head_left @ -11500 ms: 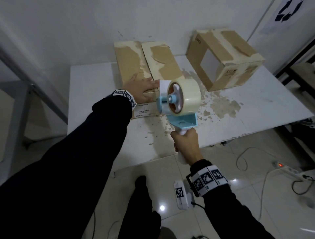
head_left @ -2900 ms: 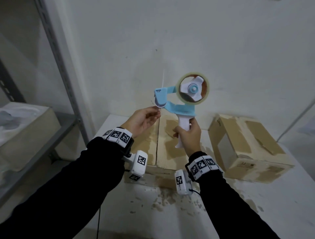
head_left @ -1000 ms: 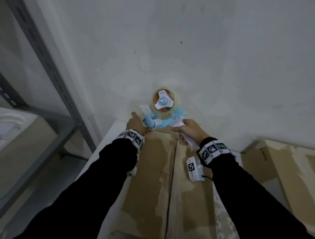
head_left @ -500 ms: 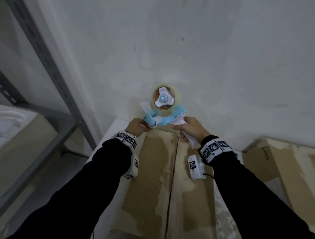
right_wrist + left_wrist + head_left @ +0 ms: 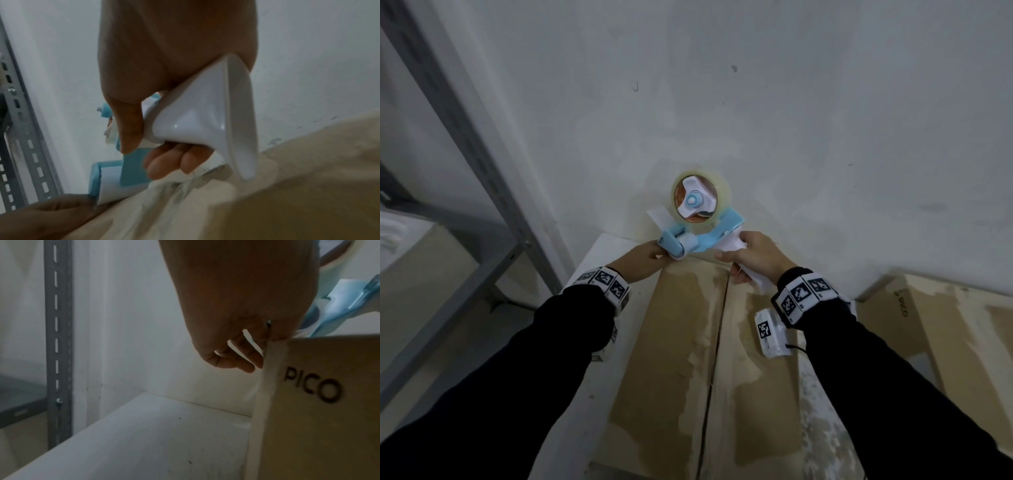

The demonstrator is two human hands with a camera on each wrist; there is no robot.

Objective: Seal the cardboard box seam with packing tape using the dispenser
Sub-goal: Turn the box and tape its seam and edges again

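The dispenser [image 5: 700, 236] in the right hand [image 5: 760, 255] has a light blue frame and a white handle [image 5: 205, 116]; its tape roll [image 5: 701, 200] is clear yellowish with an orange-brown core and a white hub. The box [image 5: 709, 359] below both hands is brown cardboard, blotched with pale torn patches, with "PICO" printed in black beside the left hand [image 5: 242, 305]. Both sleeves [image 5: 551, 349] are black, with black-and-white square-patterned wristbands [image 5: 604, 282]. The counter [image 5: 144, 443] is white, the shelf post [image 5: 58, 337] beyond the left hand grey.
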